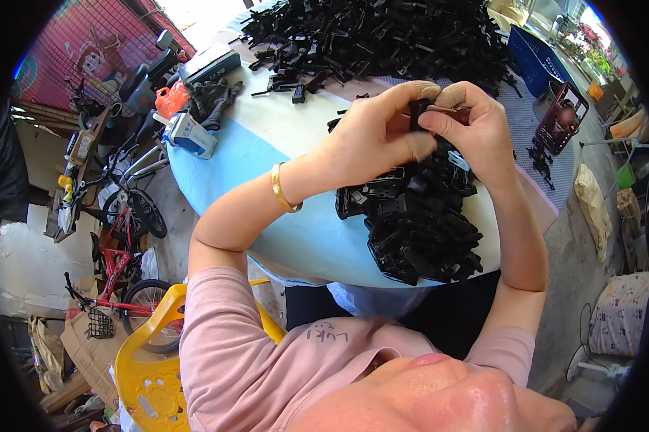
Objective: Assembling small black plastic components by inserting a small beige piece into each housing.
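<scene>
Both your hands meet above the middle of the table [267, 144], over the near pile of black parts [418, 223]. Left hand [371, 137] and right hand [476, 126] are both pinched shut on one small black plastic piece [417, 109]; fingertips carry tan wraps. A thin reddish tool or pin shows at your right fingers, too small to tell which.

The piece looks light, rigid, moulded plastic: little mass, no flex, likely smooth-sided, so it can twist in a pinch. Grip it on the flat faces near the ends, thumbs opposed, not on thin tabs, which may snap.

Larger heap of loose black parts [382, 36] sits at the far edge. Small boxes [195, 133] and black gloves [213, 97] lie at the left edge, a phone [562, 115] at the right.
</scene>
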Action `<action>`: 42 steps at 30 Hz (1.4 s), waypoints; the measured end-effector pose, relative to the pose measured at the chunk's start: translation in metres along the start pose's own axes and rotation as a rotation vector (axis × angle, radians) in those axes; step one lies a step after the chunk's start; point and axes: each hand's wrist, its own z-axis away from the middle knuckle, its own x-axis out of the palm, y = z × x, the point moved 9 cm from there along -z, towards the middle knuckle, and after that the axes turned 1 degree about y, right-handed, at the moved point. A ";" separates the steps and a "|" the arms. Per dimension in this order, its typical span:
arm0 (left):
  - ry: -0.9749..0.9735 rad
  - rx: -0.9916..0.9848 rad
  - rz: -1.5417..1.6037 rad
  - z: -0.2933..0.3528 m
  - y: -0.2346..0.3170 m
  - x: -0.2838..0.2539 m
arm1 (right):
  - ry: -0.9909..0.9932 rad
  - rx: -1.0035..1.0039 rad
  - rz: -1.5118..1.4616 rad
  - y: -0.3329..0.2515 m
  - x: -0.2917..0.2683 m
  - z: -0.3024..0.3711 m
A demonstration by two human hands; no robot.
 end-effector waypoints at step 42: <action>-0.117 0.026 -0.831 -0.041 -0.109 -0.064 | 0.139 -0.091 0.320 0.002 -0.015 -0.004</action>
